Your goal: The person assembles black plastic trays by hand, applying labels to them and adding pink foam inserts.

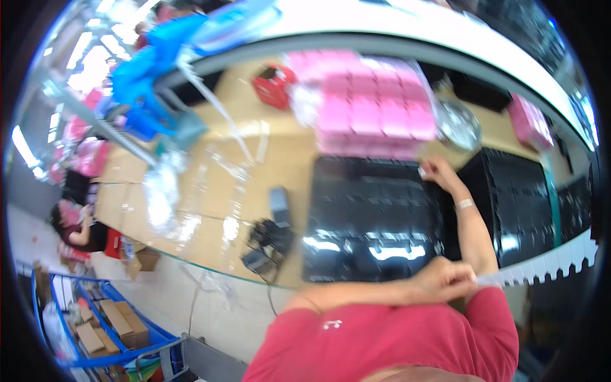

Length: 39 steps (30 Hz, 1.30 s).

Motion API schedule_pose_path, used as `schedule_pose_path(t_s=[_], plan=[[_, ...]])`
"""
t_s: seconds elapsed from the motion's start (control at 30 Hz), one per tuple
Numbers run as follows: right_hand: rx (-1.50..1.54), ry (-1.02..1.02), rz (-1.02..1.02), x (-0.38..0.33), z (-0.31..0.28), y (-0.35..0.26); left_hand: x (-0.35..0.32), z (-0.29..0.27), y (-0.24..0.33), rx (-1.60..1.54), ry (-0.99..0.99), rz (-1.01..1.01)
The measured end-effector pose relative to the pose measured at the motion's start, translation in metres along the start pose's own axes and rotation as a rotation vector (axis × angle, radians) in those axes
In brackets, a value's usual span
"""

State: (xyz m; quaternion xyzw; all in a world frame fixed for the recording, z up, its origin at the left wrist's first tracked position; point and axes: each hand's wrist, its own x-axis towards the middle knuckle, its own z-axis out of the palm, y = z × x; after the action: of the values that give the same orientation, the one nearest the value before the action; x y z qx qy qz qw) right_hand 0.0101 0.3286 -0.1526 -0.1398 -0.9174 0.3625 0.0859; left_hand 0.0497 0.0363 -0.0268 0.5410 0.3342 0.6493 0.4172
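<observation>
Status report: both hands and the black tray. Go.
Right hand at far edge of black tray, small white piece in its grip. Left hand closed on right elbow, near white serrated strip. Pink trays stacked just beyond.

Pink boxes [372, 111]: I see them stacked in clear wrap, far side of the bench [286, 165].
Red box [275, 84]: left of them.
Cardboard cartons [111, 325]: brown, in the blue floor rack [102, 344].

head – fisheye, tilted | looks down, close | over worktable [280, 165]
</observation>
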Motion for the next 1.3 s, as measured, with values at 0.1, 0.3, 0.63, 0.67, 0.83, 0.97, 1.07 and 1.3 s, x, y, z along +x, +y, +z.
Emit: schedule_pose_path(t_s=[0.1,0.3,0.63,0.67,0.83,0.97,1.07,1.3], plan=[[0.137,0.076,0.037,-0.003,0.009,-0.008,-0.009,0.003,0.0,-0.014,-0.003,-0.042],[0.072,0.153,-0.017,-0.001,0.012,-0.007,-0.008,0.02,-0.008,-0.021,0.032,0.033],[-0.256,0.47,-0.18,-0.016,0.038,-0.019,-0.008,0.024,0.0,-0.064,-0.026,0.006],[-0.293,0.484,-0.171,-0.017,0.035,-0.012,-0.006,0.023,-0.004,-0.066,-0.045,0.033],[-0.67,0.614,-0.163,-0.014,0.02,-0.059,-0.011,0.007,0.005,0.14,-0.031,-0.013],[-0.313,0.811,-0.12,-0.075,0.005,-0.136,-0.018,0.014,0.009,0.219,0.035,0.002],[-0.164,0.669,-0.015,-0.157,0.018,-0.167,-0.018,0.022,0.004,0.247,0.11,0.04],[-0.527,0.34,0.417,-0.322,0.027,-0.186,-0.006,0.013,-0.003,0.345,0.276,0.051]])
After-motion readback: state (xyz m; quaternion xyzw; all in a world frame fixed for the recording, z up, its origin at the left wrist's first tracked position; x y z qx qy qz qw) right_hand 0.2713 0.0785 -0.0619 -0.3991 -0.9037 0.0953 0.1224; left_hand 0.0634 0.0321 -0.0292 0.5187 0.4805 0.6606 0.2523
